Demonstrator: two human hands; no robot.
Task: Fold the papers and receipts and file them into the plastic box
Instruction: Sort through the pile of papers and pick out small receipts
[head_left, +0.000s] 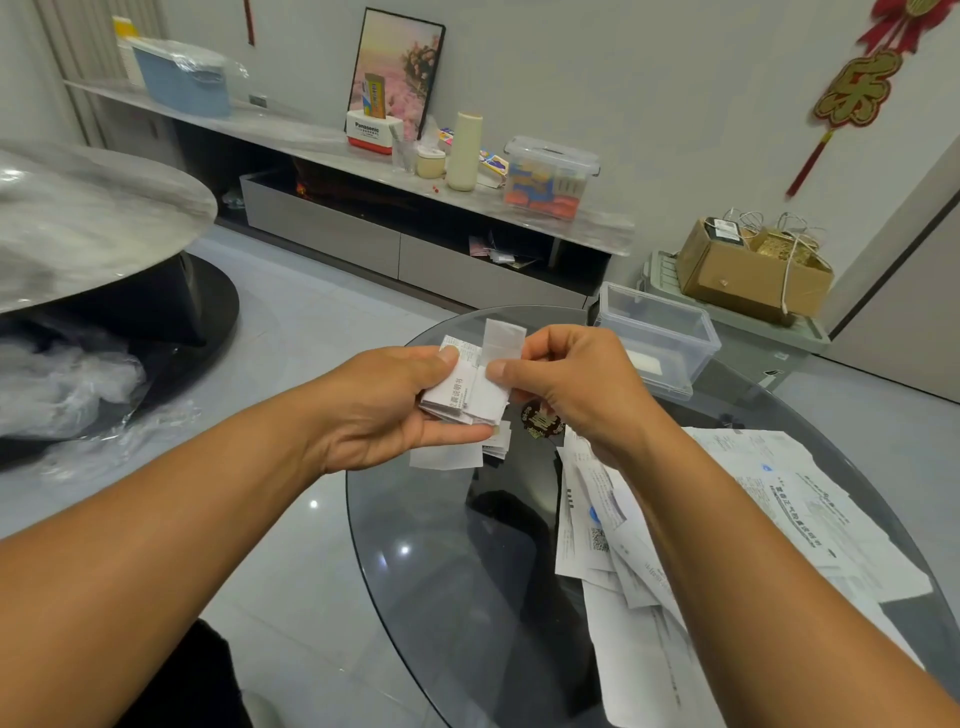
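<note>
Left hand (384, 400) grips a small stack of folded papers (465, 395) mid-frame, thumb on top, fingers curled under; right hand (566, 384) pinches the stack's right side w/ thumb and forefinger. Stack is white, creased, printed text on the top sheet, a blank strip sticking up. Held above the round glass table (415, 545). Loose unfolded papers (727, 525) spread at lower right of frame. Clear plastic box (655, 340), lid off, sits at table's far edge, right of centre, w/ one white slip inside.
</note>
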